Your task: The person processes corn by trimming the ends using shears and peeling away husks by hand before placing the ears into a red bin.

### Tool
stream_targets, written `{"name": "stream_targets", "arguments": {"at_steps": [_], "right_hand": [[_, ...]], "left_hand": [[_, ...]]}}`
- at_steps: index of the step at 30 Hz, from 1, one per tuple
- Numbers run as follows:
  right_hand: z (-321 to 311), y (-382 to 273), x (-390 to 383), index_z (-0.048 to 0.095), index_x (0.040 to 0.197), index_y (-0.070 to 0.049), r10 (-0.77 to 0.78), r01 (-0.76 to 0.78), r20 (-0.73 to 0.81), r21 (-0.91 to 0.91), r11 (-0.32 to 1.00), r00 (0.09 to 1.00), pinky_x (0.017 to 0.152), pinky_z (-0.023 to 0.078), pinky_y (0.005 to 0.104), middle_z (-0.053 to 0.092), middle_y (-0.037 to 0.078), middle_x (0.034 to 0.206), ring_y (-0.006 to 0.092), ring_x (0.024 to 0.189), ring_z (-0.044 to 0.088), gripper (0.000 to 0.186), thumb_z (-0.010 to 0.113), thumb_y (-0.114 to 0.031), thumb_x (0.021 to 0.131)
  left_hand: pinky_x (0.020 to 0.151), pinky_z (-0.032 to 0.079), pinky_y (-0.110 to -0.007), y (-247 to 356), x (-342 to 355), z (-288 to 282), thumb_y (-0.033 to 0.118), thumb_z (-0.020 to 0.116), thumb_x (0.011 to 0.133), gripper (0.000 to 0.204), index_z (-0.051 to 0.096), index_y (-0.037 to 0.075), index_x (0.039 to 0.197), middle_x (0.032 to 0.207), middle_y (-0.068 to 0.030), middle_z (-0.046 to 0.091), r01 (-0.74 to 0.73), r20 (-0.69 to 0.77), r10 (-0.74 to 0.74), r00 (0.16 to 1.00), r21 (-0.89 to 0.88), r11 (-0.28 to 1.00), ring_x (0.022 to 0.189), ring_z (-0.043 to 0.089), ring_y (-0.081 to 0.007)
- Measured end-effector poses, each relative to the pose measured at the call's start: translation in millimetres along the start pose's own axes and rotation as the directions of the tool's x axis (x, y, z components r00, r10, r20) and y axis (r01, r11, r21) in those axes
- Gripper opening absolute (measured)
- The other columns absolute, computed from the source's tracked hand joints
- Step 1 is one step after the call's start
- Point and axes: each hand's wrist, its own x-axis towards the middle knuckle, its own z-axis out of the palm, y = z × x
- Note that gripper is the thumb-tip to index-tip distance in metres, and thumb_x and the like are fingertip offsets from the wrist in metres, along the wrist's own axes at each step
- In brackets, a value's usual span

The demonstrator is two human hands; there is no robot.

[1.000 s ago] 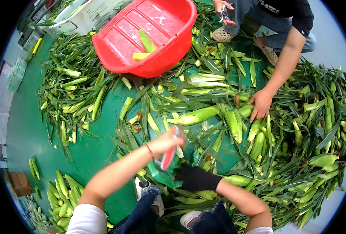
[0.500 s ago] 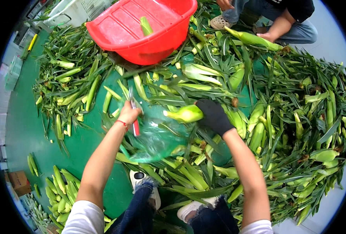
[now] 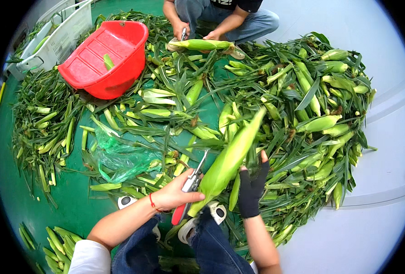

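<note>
Red-handled clippers [image 3: 192, 182] clasped in bare left hand [image 3: 178, 194], blades pointed up; thumb laid against lower end of large green corn ear [image 3: 231, 160]. Ear tilted between 2 hands, tip aimed toward upper right. Black-gloved right hand [image 3: 252, 189] spread, fingers apart, just beside ear; whether touched, cannot be told. Right side crowded by corn pile [image 3: 319, 123], edged by pale floor [image 3: 380, 173]. Green floor [image 3: 72, 201] exposed left of crumpled green bag [image 3: 127, 160].
</note>
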Motion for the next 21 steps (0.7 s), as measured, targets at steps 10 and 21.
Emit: {"name": "stream_targets", "arguments": {"at_steps": [10,21], "right_hand": [[67,28,-21,0.037,0.129,-0.002,0.655,-0.606,0.18,0.608,0.513,0.734,0.09,0.04,0.0323,0.051,0.009,0.112,0.0189,0.102,0.049,0.06,0.068,-0.021,0.081],[35,44,-7,0.045,0.125,-0.001,0.392,-0.312,0.61,-0.239,0.92,0.689,0.085,0.046,0.0366,0.06,0.021,0.108,0.0296,0.1,0.06,0.07,0.071,-0.041,0.074]], "left_hand": [[0.073,0.047,-0.038,-57,-19,-37,0.014,0.067,0.069,0.058,0.038,0.0,0.118,0.088,-0.0138,0.053,0.269,-0.523,0.006,0.852,0.448,0.853,0.079,0.058,-0.0291],[0.097,0.034,-0.041,-4,13,-70,0.006,0.061,0.062,0.077,0.03,-0.004,0.132,0.11,-0.0223,0.044,-0.067,0.037,0.059,0.998,0.751,0.657,0.108,0.043,-0.0373]]}}
